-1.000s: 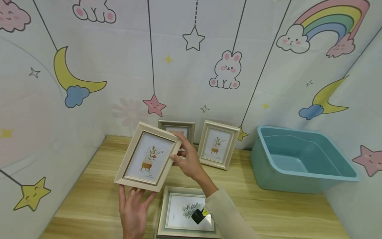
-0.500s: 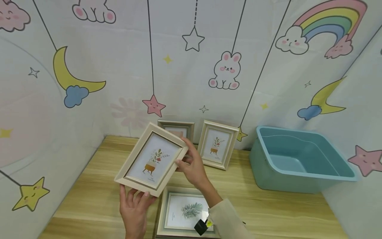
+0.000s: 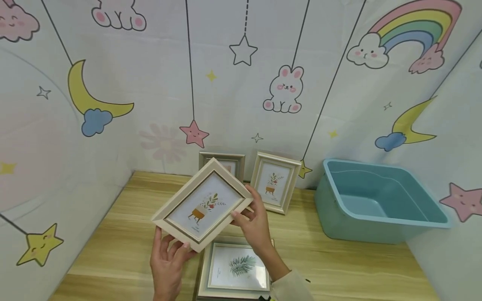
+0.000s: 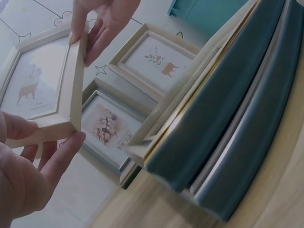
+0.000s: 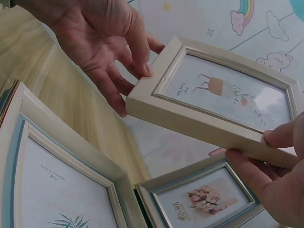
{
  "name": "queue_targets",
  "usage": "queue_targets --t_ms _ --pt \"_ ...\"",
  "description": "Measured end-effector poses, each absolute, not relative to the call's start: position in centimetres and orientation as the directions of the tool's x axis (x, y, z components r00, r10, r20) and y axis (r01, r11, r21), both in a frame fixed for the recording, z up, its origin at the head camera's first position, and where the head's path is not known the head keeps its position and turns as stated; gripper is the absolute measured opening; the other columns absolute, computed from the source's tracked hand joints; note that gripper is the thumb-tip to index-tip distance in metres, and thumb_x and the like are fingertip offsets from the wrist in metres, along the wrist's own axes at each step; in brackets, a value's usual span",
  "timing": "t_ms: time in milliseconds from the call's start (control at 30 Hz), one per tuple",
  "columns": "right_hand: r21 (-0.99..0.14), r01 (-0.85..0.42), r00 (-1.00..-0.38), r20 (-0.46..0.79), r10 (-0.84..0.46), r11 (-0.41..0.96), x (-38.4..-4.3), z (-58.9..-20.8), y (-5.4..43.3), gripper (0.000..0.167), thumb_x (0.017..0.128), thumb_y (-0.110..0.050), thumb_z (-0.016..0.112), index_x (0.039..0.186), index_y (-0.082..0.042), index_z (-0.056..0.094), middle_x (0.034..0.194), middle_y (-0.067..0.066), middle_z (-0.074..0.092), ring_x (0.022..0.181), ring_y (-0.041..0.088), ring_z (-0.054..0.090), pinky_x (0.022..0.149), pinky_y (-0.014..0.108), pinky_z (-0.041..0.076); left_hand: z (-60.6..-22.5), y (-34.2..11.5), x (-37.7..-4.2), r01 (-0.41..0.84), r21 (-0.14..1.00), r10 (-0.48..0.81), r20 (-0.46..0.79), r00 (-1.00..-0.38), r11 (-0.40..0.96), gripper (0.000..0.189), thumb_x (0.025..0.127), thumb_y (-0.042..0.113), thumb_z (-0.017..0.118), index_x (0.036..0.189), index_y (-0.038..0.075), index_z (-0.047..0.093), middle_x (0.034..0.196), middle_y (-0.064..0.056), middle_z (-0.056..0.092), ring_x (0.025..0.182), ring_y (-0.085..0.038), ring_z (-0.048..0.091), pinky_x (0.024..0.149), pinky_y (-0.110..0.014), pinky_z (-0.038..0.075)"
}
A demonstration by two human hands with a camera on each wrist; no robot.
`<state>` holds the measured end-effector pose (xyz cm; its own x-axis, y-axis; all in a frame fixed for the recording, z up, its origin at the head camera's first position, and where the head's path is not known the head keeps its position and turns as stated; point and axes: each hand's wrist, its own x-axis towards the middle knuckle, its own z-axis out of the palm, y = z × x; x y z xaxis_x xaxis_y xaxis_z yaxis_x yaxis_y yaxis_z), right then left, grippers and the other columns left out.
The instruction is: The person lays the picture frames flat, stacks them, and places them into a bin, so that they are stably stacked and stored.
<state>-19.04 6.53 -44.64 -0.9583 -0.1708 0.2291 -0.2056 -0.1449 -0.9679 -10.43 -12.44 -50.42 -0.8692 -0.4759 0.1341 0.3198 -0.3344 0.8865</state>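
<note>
A cream picture frame [image 3: 203, 205] with a potted-plant print is held up, tilted, above the table. My left hand [image 3: 167, 263] grips its lower edge, thumb in front and fingers beneath, as the left wrist view also shows. At the right edge my right hand [image 3: 253, 223] pinches it, thumb on the front. Under the hands lies a larger frame with a leaf print [image 3: 239, 267], on a stack seen edge-on in the left wrist view. Behind, partly hidden, leans a frame with a flower print [image 4: 107, 126]. Beside that one stands another plant-print frame [image 3: 274, 182].
A blue-green plastic tub [image 3: 376, 228] stands at the right on the wood-grain table [image 3: 339, 271]. A white cloth wall [image 3: 158, 75] with cartoon prints encloses the back and sides. The two standing frames lean near the back wall.
The held frame has turned clockwise and moved a little to the right and down. My right hand has shifted right and down with it. My left thumb has come onto the frame's front.
</note>
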Motion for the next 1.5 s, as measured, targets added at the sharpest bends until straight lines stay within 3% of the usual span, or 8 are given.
queue_targets --t_ms 267,500,633,767,967,1067,1233,1500 --pt "-0.914 -0.355 -0.928 0.369 0.041 0.197 -18.8 -43.8 8.0 0.027 0.086 -0.008 0.077 0.112 -0.003 0.069 0.103 0.015 0.072 0.09 0.02 0.068 0.08 0.027 0.058 -50.5 -13.6 -10.0 0.29 0.928 -0.427 0.169 -0.888 -0.236 0.096 0.079 -0.031 0.055 0.159 0.01 0.023 0.109 -0.002 0.06 0.092 -0.009 0.066 0.07 -0.035 0.062" --pt "-0.844 -0.432 -0.878 0.474 0.064 0.319 -18.8 -43.9 9.1 0.012 0.087 -0.009 0.077 0.094 -0.001 0.073 0.089 0.014 0.075 0.079 0.025 0.072 0.074 0.028 0.06 -49.7 -14.0 -10.0 0.298 0.951 -0.385 0.247 -0.89 -0.08 0.093 0.078 -0.031 0.057 0.158 0.007 0.027 0.111 0.003 0.06 0.094 -0.005 0.064 0.07 -0.029 0.061" --pt "-0.859 -0.372 -0.918 0.396 -0.004 0.351 -18.4 -44.2 10.0 0.016 0.088 -0.009 0.075 0.1 0.002 0.072 0.093 0.017 0.075 0.086 0.029 0.074 0.077 0.029 0.061 -49.5 -14.3 -9.9 0.307 0.95 -0.372 0.306 -0.877 0.056 0.09 0.078 -0.03 0.06 0.155 0.007 0.033 0.109 0.01 0.061 0.093 0.0 0.064 0.069 -0.022 0.06" --pt "-0.889 -0.29 -0.952 0.231 -0.199 0.355 -18.0 -43.8 11.4 0.043 0.092 -0.013 0.072 0.13 0.002 0.061 0.113 0.026 0.071 0.103 0.038 0.071 0.084 0.036 0.061 -49.5 -14.5 -9.9 0.411 0.889 -0.328 0.457 -0.827 0.203 0.089 0.073 -0.032 0.062 0.152 0.002 0.039 0.112 0.021 0.06 0.095 0.006 0.062 0.066 -0.015 0.057" --pt "-0.953 -0.109 -0.881 -0.038 -0.472 0.281 -18.0 -42.1 13.3 0.063 0.102 -0.031 0.058 0.154 -0.008 0.032 0.146 0.027 0.05 0.134 0.044 0.05 0.103 0.053 0.05 -49.2 -14.6 -9.8 0.537 0.743 -0.224 0.647 -0.729 0.399 0.09 0.065 -0.036 0.064 0.147 -0.004 0.044 0.12 0.027 0.054 0.102 0.01 0.056 0.067 -0.011 0.056" --pt "-0.969 -0.036 -0.862 -0.095 -0.498 0.246 -18.0 -41.4 13.7 0.057 0.105 -0.034 0.049 0.151 -0.004 0.034 0.151 0.028 0.042 0.142 0.046 0.038 0.111 0.059 0.041 -48.9 -14.5 -9.8 0.544 0.706 -0.197 0.674 -0.712 0.453 0.09 0.064 -0.036 0.065 0.146 -0.004 0.046 0.118 0.02 0.056 0.105 0.011 0.054 0.07 -0.011 0.056" --pt "-0.98 0.022 -0.861 -0.119 -0.494 0.199 -18.1 -41.4 14.4 0.058 0.105 -0.034 0.049 0.147 0.004 0.038 0.154 0.03 0.037 0.146 0.047 0.029 0.111 0.06 0.04 -48.9 -14.5 -10.0 0.592 0.642 -0.149 0.729 -0.668 0.487 0.086 0.062 -0.038 0.065 0.141 -0.007 0.049 0.105 -0.01 0.062 0.108 0.01 0.053 0.071 -0.011 0.056" --pt "-0.99 -0.007 -0.818 -0.077 -0.571 0.143 -18.8 -42.9 15.5 0.051 0.104 -0.023 0.054 0.142 0.009 0.044 0.125 0.014 0.058 0.115 0.02 0.057 0.099 0.052 0.053 -49.0 -14.8 -10.3 0.625 0.607 -0.097 0.751 -0.653 0.491 0.082 0.063 -0.038 0.064 0.137 -0.007 0.054 0.103 -0.017 0.062 0.109 0.008 0.053 0.076 -0.012 0.056"
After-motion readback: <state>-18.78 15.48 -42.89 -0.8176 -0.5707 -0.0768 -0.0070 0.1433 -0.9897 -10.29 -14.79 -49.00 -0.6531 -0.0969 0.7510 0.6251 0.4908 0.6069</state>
